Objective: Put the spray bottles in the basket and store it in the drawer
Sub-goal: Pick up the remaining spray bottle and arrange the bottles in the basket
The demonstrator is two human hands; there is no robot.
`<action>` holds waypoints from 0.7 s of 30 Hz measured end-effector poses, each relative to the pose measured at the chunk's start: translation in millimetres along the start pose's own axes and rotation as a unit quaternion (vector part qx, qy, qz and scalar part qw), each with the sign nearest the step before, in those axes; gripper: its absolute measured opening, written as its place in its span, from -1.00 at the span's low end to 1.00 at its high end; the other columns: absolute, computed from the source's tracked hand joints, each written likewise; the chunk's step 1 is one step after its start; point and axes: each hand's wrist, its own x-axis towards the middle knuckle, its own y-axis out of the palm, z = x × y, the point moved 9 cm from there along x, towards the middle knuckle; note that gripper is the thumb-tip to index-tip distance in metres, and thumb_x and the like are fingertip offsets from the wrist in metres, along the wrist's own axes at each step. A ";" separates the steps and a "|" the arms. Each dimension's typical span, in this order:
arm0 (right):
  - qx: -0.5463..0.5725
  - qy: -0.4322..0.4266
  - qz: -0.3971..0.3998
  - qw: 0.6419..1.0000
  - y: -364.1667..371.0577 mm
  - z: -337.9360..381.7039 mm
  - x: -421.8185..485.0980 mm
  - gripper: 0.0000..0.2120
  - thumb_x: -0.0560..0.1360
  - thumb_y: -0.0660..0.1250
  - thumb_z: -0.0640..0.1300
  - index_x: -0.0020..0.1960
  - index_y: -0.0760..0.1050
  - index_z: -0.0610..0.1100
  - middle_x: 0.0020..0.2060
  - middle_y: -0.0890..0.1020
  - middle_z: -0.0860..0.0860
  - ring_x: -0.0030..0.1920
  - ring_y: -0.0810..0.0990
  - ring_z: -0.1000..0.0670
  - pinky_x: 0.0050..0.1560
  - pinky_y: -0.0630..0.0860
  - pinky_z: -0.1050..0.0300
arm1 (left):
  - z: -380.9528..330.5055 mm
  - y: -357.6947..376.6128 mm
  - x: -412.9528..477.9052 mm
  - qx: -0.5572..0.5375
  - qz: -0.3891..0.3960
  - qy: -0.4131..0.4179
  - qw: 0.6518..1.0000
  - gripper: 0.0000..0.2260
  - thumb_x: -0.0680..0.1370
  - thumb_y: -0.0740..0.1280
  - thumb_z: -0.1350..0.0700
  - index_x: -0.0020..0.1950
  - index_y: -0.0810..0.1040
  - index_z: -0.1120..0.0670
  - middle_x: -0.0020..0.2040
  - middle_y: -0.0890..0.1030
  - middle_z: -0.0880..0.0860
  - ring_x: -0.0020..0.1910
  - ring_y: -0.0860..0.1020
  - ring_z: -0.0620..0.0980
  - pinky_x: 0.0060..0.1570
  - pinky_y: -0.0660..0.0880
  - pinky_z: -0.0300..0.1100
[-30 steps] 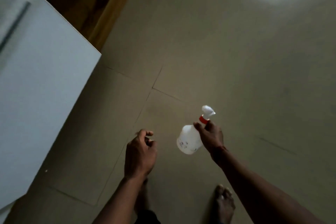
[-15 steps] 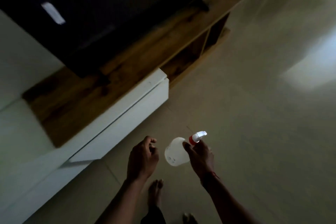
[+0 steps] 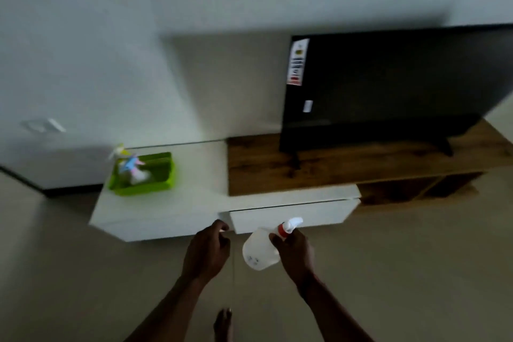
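Note:
My right hand (image 3: 296, 251) grips the neck of a white spray bottle (image 3: 258, 248) with a red collar and white nozzle, held tilted in front of the cabinet. My left hand (image 3: 206, 251) hangs beside it with fingers curled and nothing in it. A green basket (image 3: 163, 183) stands on the white cabinet top (image 3: 194, 175) at the left, with two spray bottles (image 3: 130, 166) in it, blurred. The white drawer front (image 3: 291, 215) below the top is slightly ajar, just beyond my hands.
A black television (image 3: 388, 86) stands on the wooden part of the stand (image 3: 333, 172), with open wooden shelves (image 3: 410, 187) at the right. The wall rises behind. Tiled floor lies all around, and my foot (image 3: 223, 323) shows at the bottom.
The view has swung up from the floor to the cabinet front. The basket and the television have come into sight. My right hand has kept hold of the bottle throughout.

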 end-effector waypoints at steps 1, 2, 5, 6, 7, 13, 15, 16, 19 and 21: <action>-0.004 -0.008 0.013 1.000 15.7 14.5 -0.3 -0.79 0.41 0.46 -0.03 0.04 0.62 -0.01 -0.20 0.62 0.20 -0.17 0.57 0.27 -0.27 0.38 0.47 | 13.1 -17.7 -0.9 -0.002 -0.013 -0.013 1.000 -0.80 0.47 0.30 0.18 0.09 0.55 0.06 -0.12 0.69 0.06 -0.13 0.63 0.09 -0.18 0.52 -0.08; -0.009 -0.016 0.030 0.999 32.6 26.9 -0.3 -0.78 0.41 0.46 -0.02 0.05 0.62 -0.01 -0.19 0.63 0.19 -0.15 0.58 0.25 -0.26 0.39 0.45 | 27.9 -33.1 -1.2 -0.006 -0.023 -0.032 0.999 -0.79 0.47 0.28 0.17 0.09 0.54 0.04 -0.14 0.68 0.05 -0.13 0.63 0.09 -0.19 0.53 -0.06; -0.025 -0.029 0.070 0.997 81.3 54.5 0.8 -0.74 0.41 0.44 0.03 0.07 0.62 -0.01 -0.14 0.65 0.15 -0.07 0.62 0.11 -0.14 0.46 0.28 | 71.0 -68.2 2.7 -0.016 -0.047 -0.088 0.995 -0.78 0.47 0.22 0.15 0.07 0.51 -0.02 -0.21 0.65 -0.01 -0.19 0.61 0.04 -0.22 0.53 -0.08; -0.036 -0.034 0.078 0.996 97.5 63.1 1.9 -0.74 0.41 0.44 0.04 0.07 0.62 -0.01 -0.14 0.66 0.13 -0.07 0.61 0.10 -0.10 0.46 0.23 | 87.0 -77.7 4.5 -0.022 -0.054 -0.108 0.992 -0.78 0.46 0.21 0.15 0.06 0.50 -0.04 -0.24 0.64 -0.02 -0.22 0.60 0.02 -0.23 0.53 -0.09; -0.051 -0.040 0.084 0.994 113.6 71.2 3.9 -0.73 0.41 0.44 0.05 0.07 0.62 -0.01 -0.13 0.66 0.12 -0.08 0.60 0.09 -0.08 0.45 0.22 | 103.1 -85.4 7.3 -0.026 -0.059 -0.126 0.990 -0.78 0.46 0.21 0.15 0.06 0.50 -0.05 -0.26 0.63 -0.03 -0.25 0.59 -0.01 -0.24 0.52 -0.10; -0.120 -0.043 0.121 0.984 206.2 103.2 16.4 -0.68 0.41 0.43 0.08 0.11 0.61 -0.02 -0.13 0.62 0.14 -0.07 0.57 0.09 0.01 0.46 0.18 | 186.2 -120.6 27.1 -0.051 -0.072 -0.170 0.981 -0.80 0.47 0.25 0.16 0.06 0.51 -0.03 -0.39 0.55 -0.07 -0.38 0.52 -0.13 -0.37 0.46 -0.17; -0.133 -0.043 0.129 0.982 233.5 113.0 21.0 -0.71 0.41 0.43 0.07 0.09 0.61 0.00 -0.16 0.60 0.16 -0.08 0.58 0.09 -0.02 0.45 0.18 | 207.7 -132.1 36.7 -0.053 -0.078 -0.171 0.981 -0.80 0.45 0.26 0.17 0.04 0.53 0.01 -0.46 0.47 -0.08 -0.41 0.48 -0.12 -0.39 0.39 -0.18; -0.139 -0.042 0.132 0.981 247.9 118.4 24.2 -0.72 0.40 0.43 0.08 0.08 0.61 0.02 -0.16 0.61 0.17 -0.09 0.58 0.11 -0.05 0.45 0.20 | 219.9 -137.3 42.8 -0.054 -0.077 -0.174 0.980 -0.80 0.45 0.26 0.18 0.04 0.53 0.02 -0.48 0.44 -0.08 -0.42 0.47 -0.12 -0.40 0.35 -0.20; -0.146 -0.054 0.133 0.979 281.4 134.6 34.2 -0.77 0.40 0.44 0.08 0.03 0.60 0.08 -0.16 0.63 0.19 -0.16 0.54 0.28 -0.20 0.41 0.33 | 249.9 -148.6 60.4 -0.061 -0.058 -0.190 0.978 -0.80 0.45 0.26 0.17 0.05 0.52 0.00 -0.43 0.48 -0.09 -0.36 0.51 -0.08 -0.34 0.42 -0.19; -0.142 -0.062 0.136 0.979 300.6 147.2 42.2 -0.82 0.39 0.45 0.06 -0.02 0.58 0.12 -0.15 0.64 0.23 -0.13 0.55 0.29 -0.19 0.40 0.35 | 265.4 -154.8 72.5 -0.064 -0.044 -0.196 0.978 -0.79 0.45 0.25 0.16 0.06 0.51 -0.01 -0.42 0.47 -0.10 -0.31 0.54 -0.05 -0.27 0.45 -0.17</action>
